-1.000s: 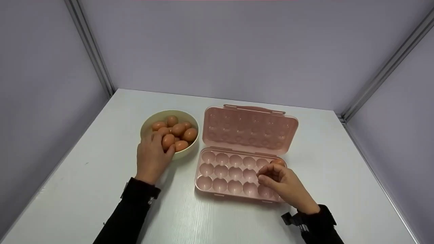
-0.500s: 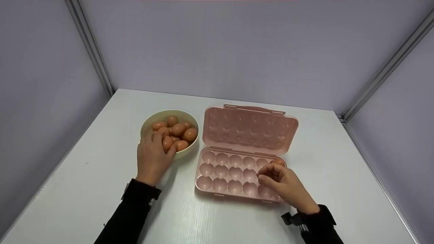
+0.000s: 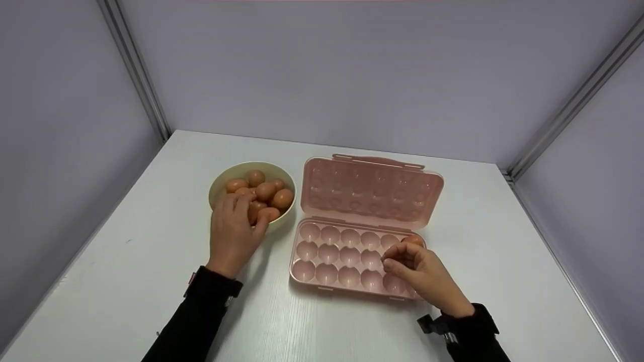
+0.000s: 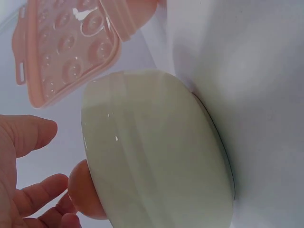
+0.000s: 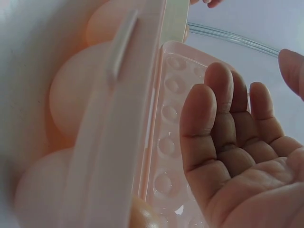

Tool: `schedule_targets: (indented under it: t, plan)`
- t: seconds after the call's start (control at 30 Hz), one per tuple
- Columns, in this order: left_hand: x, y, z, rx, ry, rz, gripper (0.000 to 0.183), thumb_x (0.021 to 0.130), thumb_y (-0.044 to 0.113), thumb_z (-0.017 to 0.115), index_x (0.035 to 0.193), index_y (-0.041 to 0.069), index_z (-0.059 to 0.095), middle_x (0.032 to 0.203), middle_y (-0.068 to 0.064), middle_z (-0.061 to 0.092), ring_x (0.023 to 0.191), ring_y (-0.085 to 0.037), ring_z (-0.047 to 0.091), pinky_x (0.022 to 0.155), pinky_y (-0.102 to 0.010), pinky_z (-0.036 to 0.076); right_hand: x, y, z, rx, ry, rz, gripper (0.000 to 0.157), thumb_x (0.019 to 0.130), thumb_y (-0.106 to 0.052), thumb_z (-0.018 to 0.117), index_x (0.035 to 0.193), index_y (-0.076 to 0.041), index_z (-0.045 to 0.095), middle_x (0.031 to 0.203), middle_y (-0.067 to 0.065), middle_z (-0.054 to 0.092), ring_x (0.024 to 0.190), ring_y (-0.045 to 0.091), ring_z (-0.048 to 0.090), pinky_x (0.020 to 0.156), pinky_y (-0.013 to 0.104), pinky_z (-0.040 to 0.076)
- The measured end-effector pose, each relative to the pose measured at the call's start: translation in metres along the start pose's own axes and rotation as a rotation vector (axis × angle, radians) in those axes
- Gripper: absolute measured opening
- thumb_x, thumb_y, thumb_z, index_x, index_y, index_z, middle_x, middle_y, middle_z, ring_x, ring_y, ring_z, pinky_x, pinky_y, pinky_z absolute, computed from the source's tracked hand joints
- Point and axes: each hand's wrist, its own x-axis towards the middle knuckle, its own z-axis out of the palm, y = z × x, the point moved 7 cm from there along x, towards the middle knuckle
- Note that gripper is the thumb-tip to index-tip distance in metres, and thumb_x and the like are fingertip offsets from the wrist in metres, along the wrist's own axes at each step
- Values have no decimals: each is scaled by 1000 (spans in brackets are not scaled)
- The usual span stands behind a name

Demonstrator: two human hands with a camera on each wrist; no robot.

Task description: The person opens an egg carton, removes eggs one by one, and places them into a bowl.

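My left hand [image 3: 233,236] reaches over the near rim of a pale yellow bowl [image 3: 217,187] heaped with brown eggs [image 3: 265,191]. In the left wrist view its thumb stands well apart from the fingers. Beside those fingertips, an egg [image 4: 85,192] bulges past the bowl's rim; whether they touch it I cannot tell. Over the right side of an opened pink egg carton [image 3: 349,276] hovers my right hand [image 3: 425,271], its fingers loosely bent around nothing. Just beyond it, one egg [image 3: 413,240] sits in the carton's far right cup. The hand hides some nearby cups.
The carton's lid [image 3: 372,193] leans back behind the cups, to the right of the bowl. Both stand on a white table [image 3: 151,241], with grey panels [image 3: 322,75] rising around its back and sides.
My left hand has shifted slightly to the right over the bowl. The egg between its thumb and fingers one second ago now shows less clearly. My right hand stays in place.
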Motion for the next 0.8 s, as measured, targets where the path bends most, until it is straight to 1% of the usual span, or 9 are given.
schedule_targets:
  t: [0.2,0.27,0.33,0.4,0.5,0.6,0.67,0.7,0.8]
  plan:
    - [-2,9,2,-43,28,30,31,85,13,82,108,-2,68,115,-20,68,111,-42,60,105,-57,46,1,1,-1,-20,15,-1,30,102,-19,74,117,7,68,110,16,71,92,9,73,83,24,62]
    - [-4,16,3,-76,40,53,29,85,13,82,107,0,69,113,-18,69,113,-41,61,106,-57,45,1,0,-2,-37,37,-7,26,101,-19,74,115,3,70,109,14,72,91,9,73,81,23,61]
    - [-6,24,4,-111,40,72,29,86,14,83,109,2,70,113,-16,69,113,-37,62,105,-53,46,1,0,-5,-53,74,-15,20,101,-18,75,112,-2,72,107,11,73,89,11,73,79,22,60]
    - [-9,35,9,-157,20,85,31,88,16,83,113,3,70,116,-14,70,116,-33,63,105,-50,50,1,-1,-7,-66,122,-31,15,100,-16,76,109,-5,73,105,9,73,87,14,73,78,21,59]
    - [-17,52,25,-254,-79,83,45,92,22,80,129,1,64,130,-15,67,125,-31,63,109,-47,52,0,-2,-12,-88,213,-52,12,98,-14,78,108,-9,74,102,6,75,83,19,72,73,21,57]
    - [-23,63,48,-362,-160,38,66,95,26,79,146,-4,51,145,-22,60,137,-34,59,118,-50,48,-2,-4,-19,-132,324,-77,16,98,-15,79,112,-10,73,97,5,75,78,17,70,69,20,55]
    - [-25,64,61,-416,-202,-26,80,95,28,80,154,-8,40,154,-28,51,142,-39,56,121,-53,45,-5,-6,-26,-227,437,-90,22,97,-17,80,116,-8,72,94,5,73,76,13,64,66,19,51]
    - [-24,63,67,-436,-221,-65,86,95,28,80,157,-9,34,158,-31,47,142,-41,54,122,-54,44,-7,-7,-29,-289,496,-100,26,97,-18,80,119,-8,71,99,6,73,78,12,62,66,20,49]
    - [-23,58,80,-474,-302,-189,98,95,29,80,163,-11,21,167,-34,33,148,-47,48,125,-58,39,-11,-10,-36,-503,637,-112,41,95,-21,82,129,-4,67,117,15,71,90,22,62,73,31,51]
